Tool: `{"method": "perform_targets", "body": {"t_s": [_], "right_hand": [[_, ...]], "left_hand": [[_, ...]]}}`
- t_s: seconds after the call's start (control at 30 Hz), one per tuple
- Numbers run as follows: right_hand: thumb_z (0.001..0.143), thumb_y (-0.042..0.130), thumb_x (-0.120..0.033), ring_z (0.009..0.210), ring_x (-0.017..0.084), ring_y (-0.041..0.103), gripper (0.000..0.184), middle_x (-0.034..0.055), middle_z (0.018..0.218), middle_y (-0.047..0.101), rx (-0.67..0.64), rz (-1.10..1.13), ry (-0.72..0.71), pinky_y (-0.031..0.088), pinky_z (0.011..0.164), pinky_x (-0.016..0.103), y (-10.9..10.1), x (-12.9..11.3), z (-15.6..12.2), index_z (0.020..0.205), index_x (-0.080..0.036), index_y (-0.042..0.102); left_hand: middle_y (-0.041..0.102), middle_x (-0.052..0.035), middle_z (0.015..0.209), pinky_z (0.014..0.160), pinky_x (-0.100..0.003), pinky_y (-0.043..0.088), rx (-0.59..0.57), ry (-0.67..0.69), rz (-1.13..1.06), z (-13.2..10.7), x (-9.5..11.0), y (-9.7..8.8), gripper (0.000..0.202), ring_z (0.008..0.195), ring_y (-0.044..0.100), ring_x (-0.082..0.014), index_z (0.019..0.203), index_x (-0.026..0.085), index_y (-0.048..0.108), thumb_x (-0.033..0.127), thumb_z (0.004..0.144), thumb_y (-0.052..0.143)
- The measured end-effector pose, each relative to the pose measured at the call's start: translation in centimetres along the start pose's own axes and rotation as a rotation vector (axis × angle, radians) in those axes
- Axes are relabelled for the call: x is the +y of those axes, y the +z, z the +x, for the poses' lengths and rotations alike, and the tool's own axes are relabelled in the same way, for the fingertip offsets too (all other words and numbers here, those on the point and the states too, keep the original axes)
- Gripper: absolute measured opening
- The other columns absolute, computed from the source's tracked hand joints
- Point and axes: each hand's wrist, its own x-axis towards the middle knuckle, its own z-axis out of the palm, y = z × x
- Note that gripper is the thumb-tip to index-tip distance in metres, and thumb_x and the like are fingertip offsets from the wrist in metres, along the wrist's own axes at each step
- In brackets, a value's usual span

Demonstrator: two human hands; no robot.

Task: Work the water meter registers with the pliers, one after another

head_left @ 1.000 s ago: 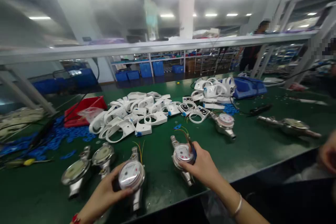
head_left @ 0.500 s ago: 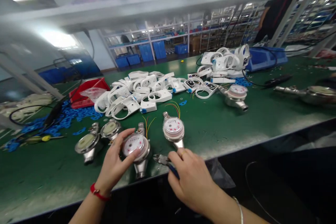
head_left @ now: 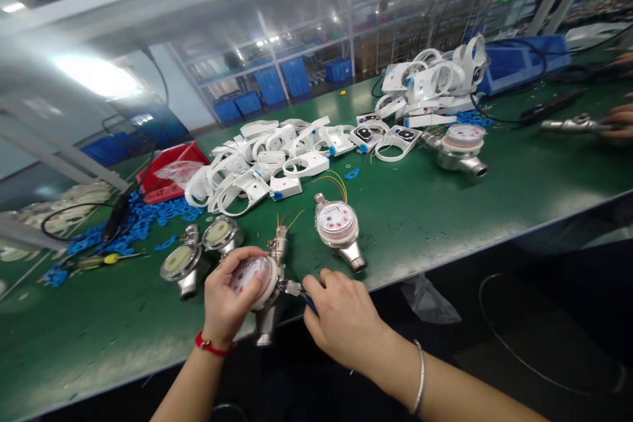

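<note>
My left hand (head_left: 223, 297) grips the round dial of a metal water meter (head_left: 266, 324), which is tilted near the table's front edge. In my right hand (head_left: 346, 316) is a pair of pliers (head_left: 293, 287) with a dark blue handle, its jaws against the right side of that meter's rim. Thin coloured wires rise behind the held meter. Just right of it, a second water meter (head_left: 337, 224) with a dial and wires lies apart from both hands. Two meters with pale yellowish faces, a nearer one (head_left: 180, 264) and a farther one (head_left: 220, 233), lie to the left.
White ring brackets (head_left: 299, 161) are heaped across the middle of the green table (head_left: 420, 224). Blue clips (head_left: 143, 217) lie by a red bin (head_left: 165, 175). Another meter (head_left: 462, 148) and a blue bin (head_left: 527, 62) are rightward. A co-worker's hand (head_left: 620, 120) touches a metal part.
The pliers have moved left and up to the held meter's rim. That meter has tilted, with my left hand closing further round its dial. A co-worker's hands have appeared at the right edge.
</note>
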Motion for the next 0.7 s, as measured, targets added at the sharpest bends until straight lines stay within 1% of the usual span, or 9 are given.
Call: {"method": "perform_targets", "body": {"t_s": [0.1,0.23,0.43,0.57,0.63,0.7], "right_hand": [[0.084,0.048,-0.024,0.084,0.026,0.056,0.010,0.0069,0.091,0.057,-0.028,0.001,0.003,0.043,0.066,0.035,-0.2,0.1,0.2,0.093,-0.022,0.052],[0.082,0.050,-0.023,0.082,0.024,0.055,0.007,0.0056,0.088,0.056,-0.031,-0.026,-0.015,0.041,0.065,0.032,-0.8,0.3,0.2,0.089,-0.022,0.052],[0.081,0.051,-0.020,0.082,0.026,0.054,0.009,0.0060,0.089,0.055,-0.024,-0.073,-0.024,0.041,0.064,0.034,-1.3,0.2,0.1,0.089,-0.023,0.051],[0.079,0.050,-0.015,0.082,0.027,0.054,0.013,0.0084,0.090,0.055,-0.006,-0.141,-0.061,0.042,0.063,0.035,-1.4,0.0,0.2,0.090,-0.021,0.051],[0.079,0.048,-0.011,0.079,0.026,0.054,0.017,0.0095,0.090,0.056,-0.025,-0.188,-0.081,0.042,0.062,0.034,-1.8,0.0,0.3,0.092,-0.020,0.052],[0.078,0.047,-0.009,0.077,0.025,0.056,0.019,0.0091,0.086,0.057,-0.078,-0.200,-0.085,0.040,0.062,0.033,-2.3,0.1,0.5,0.092,-0.019,0.054]], "left_hand": [[0.067,-0.0052,0.090,0.074,-0.028,0.048,-0.001,0.012,0.001,0.1,0.4,0.1,0.023,0.084,0.061,-0.0208,0.089,0.016,0.063,0.034,0.074,0.057],[0.067,-0.0056,0.091,0.078,-0.030,0.048,-0.013,0.046,0.025,0.1,0.6,0.1,0.023,0.085,0.062,-0.0209,0.090,0.016,0.064,0.033,0.075,0.058],[0.068,-0.0059,0.090,0.076,-0.031,0.051,-0.006,0.173,0.099,0.4,1.3,0.2,0.023,0.085,0.063,-0.0212,0.089,0.016,0.067,0.032,0.075,0.057],[0.067,-0.0056,0.089,0.075,-0.028,0.051,-0.009,0.242,0.111,0.5,1.5,0.2,0.020,0.084,0.062,-0.0188,0.089,0.016,0.066,0.030,0.078,0.056],[0.066,-0.0053,0.089,0.076,-0.027,0.050,-0.004,0.270,0.124,0.4,1.4,0.2,0.018,0.084,0.061,-0.0173,0.089,0.016,0.065,0.028,0.079,0.056],[0.065,-0.0051,0.091,0.076,-0.026,0.049,-0.010,0.308,0.146,0.3,1.2,0.3,0.017,0.084,0.061,-0.0164,0.092,0.016,0.063,0.025,0.079,0.056]]}}
